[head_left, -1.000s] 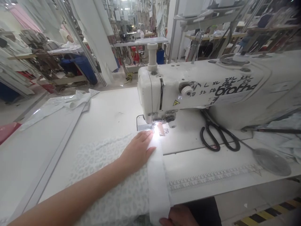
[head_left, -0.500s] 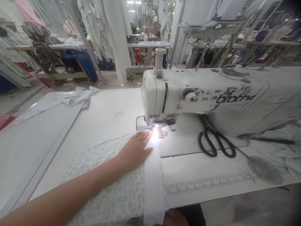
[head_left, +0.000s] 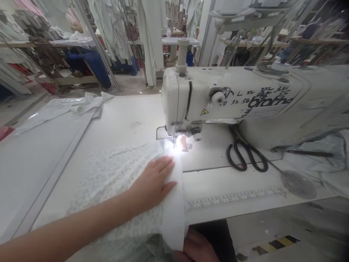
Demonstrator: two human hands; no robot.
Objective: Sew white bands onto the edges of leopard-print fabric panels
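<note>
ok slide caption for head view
Left hand on patterned fabric, right hand at lower end of white strip, by sewing machine.

The pale fabric (head_left: 109, 167), whitish with blurred grey-green mottled spots, lies spread out from the needle of the sewing machine (head_left: 231, 91) toward 7 and 8 o'clock, mostly flat with slight ripples, its lowest part bunched into darker, shadowed folds. Along its 3 o'clock side runs a plain white strip (head_left: 174, 218), long, narrow and smooth, stretching from the brightly lit needle down toward 6 o'clock. The strip's upper end sits at the needle, where glare hides the exact edge and any stitching.
</note>
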